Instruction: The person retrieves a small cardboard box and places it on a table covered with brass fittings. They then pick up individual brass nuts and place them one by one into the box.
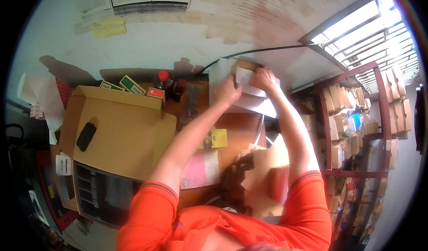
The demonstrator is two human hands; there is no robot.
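Both arms reach forward to a white box-shaped thing (216, 79) against the wall. On top of it is a piece with a brown cardboard part (247, 65) and a white sheet-like face (244, 78); whether these are one folded carton or card and paper cannot be made out. My left hand (228, 91) is closed at the piece's left edge, thumb toward it. With bent fingers, my right hand (264, 79) presses on its right side. The fingertips of both hands are partly hidden.
A large open cardboard box (120, 135) holding a black object (86, 136) lies left. Behind it are small green-and-yellow boxes (132, 85) and a red-capped bottle (163, 78). Flat cardboard pieces (263, 179) pile up near my right arm; a red-framed rack (328, 135) of small cartons stands right.
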